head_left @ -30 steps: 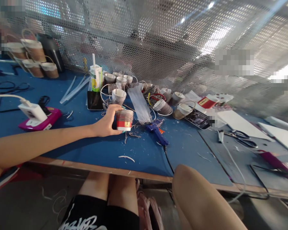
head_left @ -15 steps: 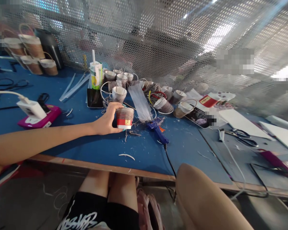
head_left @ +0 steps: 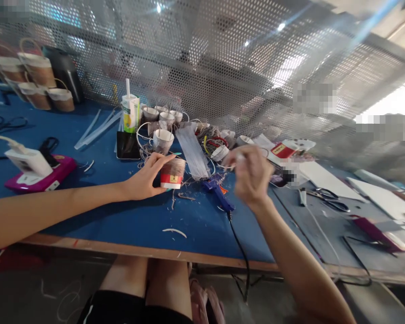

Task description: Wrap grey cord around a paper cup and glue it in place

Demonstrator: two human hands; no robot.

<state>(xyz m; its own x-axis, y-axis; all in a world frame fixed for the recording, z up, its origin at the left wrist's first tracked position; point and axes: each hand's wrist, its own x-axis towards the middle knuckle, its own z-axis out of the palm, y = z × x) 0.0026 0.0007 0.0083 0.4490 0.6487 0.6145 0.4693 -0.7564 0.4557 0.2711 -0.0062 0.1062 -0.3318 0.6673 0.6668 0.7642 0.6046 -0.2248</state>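
My left hand [head_left: 146, 179] grips a small paper cup [head_left: 172, 174] from its left side, thumb below and fingers above. Grey-brown cord winds around the cup's upper part, and a red band with a yellow label shows beneath it. Raised above the table, my right hand [head_left: 251, 175] is smeared by motion; its fingers look bent, but I cannot see whether they hold anything. Between the hands lies a blue glue gun [head_left: 219, 193] with an orange trigger. Behind the cup, a bundle of clear glue sticks [head_left: 193, 150] rests beside a white cup [head_left: 163, 140] with a pale handle.
More cord-wrapped cups [head_left: 166, 118] and tangled cord [head_left: 211, 140] stand along the mesh screen [head_left: 195, 58]. A drink carton [head_left: 130, 112] and a dark phone [head_left: 127, 145] are left of them. A pink power strip [head_left: 43, 175] lies left, scissors [head_left: 329, 199] right. Handled baskets [head_left: 37, 72] stand far left.
My right hand has come up into view over the table, right of the glue gun. My left hand still holds the cup in nearly the same place; the view has shifted slightly.
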